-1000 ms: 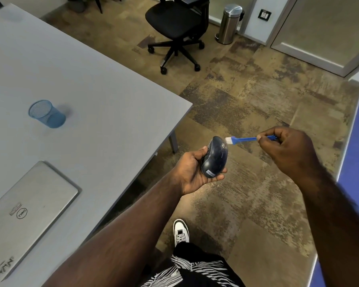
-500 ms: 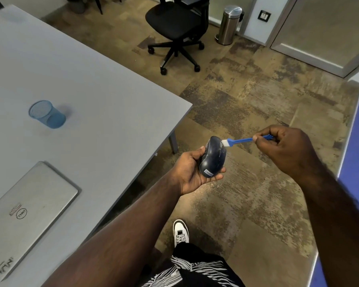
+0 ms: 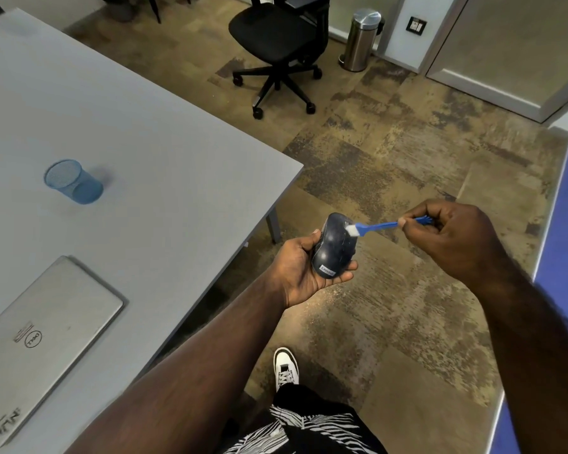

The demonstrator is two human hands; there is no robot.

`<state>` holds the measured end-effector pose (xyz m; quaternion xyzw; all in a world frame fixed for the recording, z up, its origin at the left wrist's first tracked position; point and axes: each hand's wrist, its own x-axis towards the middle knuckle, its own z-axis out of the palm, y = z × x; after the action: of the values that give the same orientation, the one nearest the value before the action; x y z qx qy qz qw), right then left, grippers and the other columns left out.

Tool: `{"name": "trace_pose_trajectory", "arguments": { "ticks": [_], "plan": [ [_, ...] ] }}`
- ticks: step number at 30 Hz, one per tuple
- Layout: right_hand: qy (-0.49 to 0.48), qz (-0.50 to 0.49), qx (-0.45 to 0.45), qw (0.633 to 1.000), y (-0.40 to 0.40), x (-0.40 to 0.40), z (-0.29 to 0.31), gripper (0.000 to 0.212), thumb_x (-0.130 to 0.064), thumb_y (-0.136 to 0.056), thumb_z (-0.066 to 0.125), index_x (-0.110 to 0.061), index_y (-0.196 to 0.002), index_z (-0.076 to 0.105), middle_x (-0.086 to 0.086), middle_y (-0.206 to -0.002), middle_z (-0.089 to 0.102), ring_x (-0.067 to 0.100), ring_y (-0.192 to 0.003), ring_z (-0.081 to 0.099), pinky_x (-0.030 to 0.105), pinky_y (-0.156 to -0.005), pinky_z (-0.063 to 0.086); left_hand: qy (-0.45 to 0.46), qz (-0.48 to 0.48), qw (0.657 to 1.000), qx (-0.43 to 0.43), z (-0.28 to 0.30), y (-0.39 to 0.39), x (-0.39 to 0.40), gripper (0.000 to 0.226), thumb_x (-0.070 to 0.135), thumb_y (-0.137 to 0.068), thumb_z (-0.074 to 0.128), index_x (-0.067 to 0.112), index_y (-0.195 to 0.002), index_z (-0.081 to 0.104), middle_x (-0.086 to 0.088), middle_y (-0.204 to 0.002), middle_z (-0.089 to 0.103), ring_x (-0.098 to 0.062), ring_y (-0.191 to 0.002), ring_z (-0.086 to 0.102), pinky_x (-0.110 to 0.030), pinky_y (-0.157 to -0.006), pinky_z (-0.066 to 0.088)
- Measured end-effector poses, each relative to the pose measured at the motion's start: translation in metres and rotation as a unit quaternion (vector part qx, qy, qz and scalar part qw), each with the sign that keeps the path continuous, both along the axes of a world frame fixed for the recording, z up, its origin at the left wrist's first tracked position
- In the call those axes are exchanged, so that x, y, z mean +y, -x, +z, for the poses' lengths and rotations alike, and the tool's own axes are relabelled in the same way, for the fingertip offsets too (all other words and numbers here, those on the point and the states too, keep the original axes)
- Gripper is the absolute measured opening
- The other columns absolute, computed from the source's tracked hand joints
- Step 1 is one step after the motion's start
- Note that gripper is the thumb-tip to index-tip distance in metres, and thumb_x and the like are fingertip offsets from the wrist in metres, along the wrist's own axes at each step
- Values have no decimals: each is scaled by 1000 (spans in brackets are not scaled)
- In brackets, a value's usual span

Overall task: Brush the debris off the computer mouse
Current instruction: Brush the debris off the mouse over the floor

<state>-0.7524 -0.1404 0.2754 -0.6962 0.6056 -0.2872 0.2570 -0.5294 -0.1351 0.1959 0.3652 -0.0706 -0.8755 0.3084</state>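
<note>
A dark blue computer mouse (image 3: pixel 332 247) with a small Lenovo label rests in my left hand (image 3: pixel 300 273), held above the floor just off the table's corner. My right hand (image 3: pixel 449 234) pinches a small blue brush (image 3: pixel 374 227) by its handle. The brush's white bristles lie on the mouse's upper right side, near its front end. Fingers of my left hand wrap under and around the mouse, hiding its underside.
A grey table (image 3: pixel 128 142) fills the left, carrying a blue mesh cup (image 3: pixel 74 183) and a closed silver laptop (image 3: pixel 36 342). A black office chair (image 3: pixel 276 37) and a steel bin (image 3: pixel 361 39) stand further back. A blue panel (image 3: pixel 567 231) runs along the right.
The brush has slid further onto the mouse, from its front tip down onto the upper right side. My right hand came slightly left. The left hand held steady.
</note>
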Motion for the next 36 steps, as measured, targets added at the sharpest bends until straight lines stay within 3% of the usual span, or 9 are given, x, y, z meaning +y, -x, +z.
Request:
{"name": "trace_pose_trajectory", "arguments": {
  "ticks": [6, 9, 11, 16, 21, 25, 29, 33, 36],
  "plan": [
    [-35, 58, -23, 997, -2, 6, 1, 10, -20, -82, 72, -29, -76, 71, -2, -52, 58, 5, -41, 44, 14, -38, 33, -7, 19, 1000, 14, 2, 0, -1, 59, 40, -101, 27, -2, -139, 43, -26, -117, 60, -36, -96, 62, -42, -79, 57],
    [4, -3, -12, 1000, -1, 4, -1, 9, -21, -86, 69, -27, -80, 70, -18, -52, 57, 4, -41, 46, 11, -37, 31, -5, 19, 1000, 22, 2, -1, 0, 59, 40, -101, 25, -2, -141, 41, -25, -120, 58, -37, -99, 61, -42, -82, 57],
    [15, -27, 0, 1000, -1, 3, -2, 7, -21, -87, 68, -26, -82, 69, -16, -52, 57, 5, -42, 46, 12, -37, 31, -5, 19, 999, 25, 2, -1, 1, 59, 40, -102, 24, -2, -141, 40, -25, -123, 57, -37, -100, 60, -43, -82, 56],
    [-27, 51, -17, 998, 0, 8, -1, 6, -19, -82, 71, -24, -79, 72, -9, -57, 61, 4, -41, 46, 12, -38, 34, -16, 37, 999, 24, 3, -2, 1, 60, 39, -102, 24, -4, -140, 41, -31, -121, 55, -38, -98, 60, -42, -78, 58],
    [21, -48, 14, 999, -1, 3, -8, 7, -24, -89, 66, -21, -86, 72, 3, -54, 60, 11, -41, 43, 23, -39, 36, -16, 30, 999, 20, 4, -2, 2, 60, 39, -102, 24, -4, -140, 41, -28, -127, 53, -38, -100, 60, -43, -81, 57],
    [-4, -11, -15, 1000, -4, 5, -9, 8, -23, -84, 70, -27, -77, 70, -10, -48, 54, 5, -39, 42, 13, -37, 31, -16, 30, 999, 16, 5, -3, 2, 60, 39, -102, 23, -4, -140, 41, -28, -126, 53, -38, -100, 60, -42, -82, 57],
    [18, -63, 13, 998, -4, 1, -9, 6, -22, -87, 68, -20, -82, 72, -9, -47, 54, 5, -42, 47, 18, -38, 35, -24, 33, 999, 13, 4, -4, 4, 60, 39, -102, 23, -3, -141, 40, -28, -126, 53, -38, -100, 60, -42, -80, 57],
    [-27, 14, -28, 999, -7, 4, -5, 9, -18, -83, 71, -22, -75, 71, -15, -47, 54, 4, -38, 42, 15, -36, 31, -24, 43, 999, 6, 5, -4, 2, 58, 38, -102, 24, -3, -139, 42, -28, -122, 56, -37, -98, 60, -42, -78, 58],
    [-84, 71, -79, 991, -6, 7, -4, 15, -14, -83, 72, -24, -72, 71, -11, -44, 49, 3, -36, 36, 17, -35, 29, -27, 67, 997, -1, 4, -2, 1, 52, 36, -103, 27, 3, -139, 44, -24, -138, 51, -38, -101, 60, -46, -76, 57]
  ]
}}
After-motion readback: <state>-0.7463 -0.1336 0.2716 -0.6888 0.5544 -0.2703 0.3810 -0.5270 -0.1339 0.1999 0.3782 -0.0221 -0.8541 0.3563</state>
